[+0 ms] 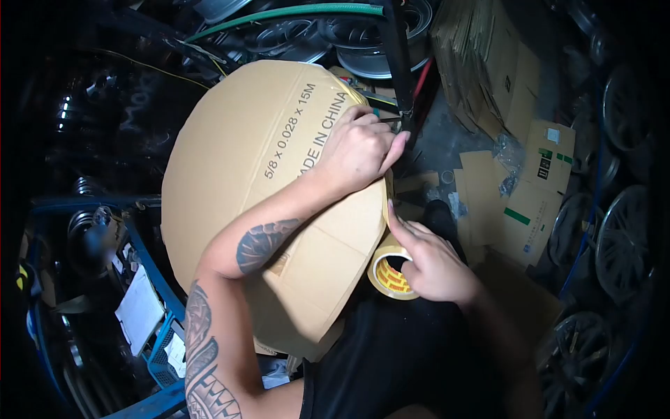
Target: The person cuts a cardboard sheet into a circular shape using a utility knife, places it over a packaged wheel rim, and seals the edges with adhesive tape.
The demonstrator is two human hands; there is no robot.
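A large round piece of brown cardboard with printed lettering lies tilted in front of me, with yellowish tape along its right edge. My left hand, at the end of the tattooed arm, rests at the upper right rim with its fingers curled over the edge; the fingertips are partly hidden. Below it, my right hand holds a roll of tape by its ring. One extended finger of this hand touches the cardboard's right edge, where a strip of tape runs down to the roll.
Metal wheels line the right side, and more stand behind the disc. Stacked flat cardboard leans at the upper right, above loose boxes on the floor. A blue frame with a basket is at the left.
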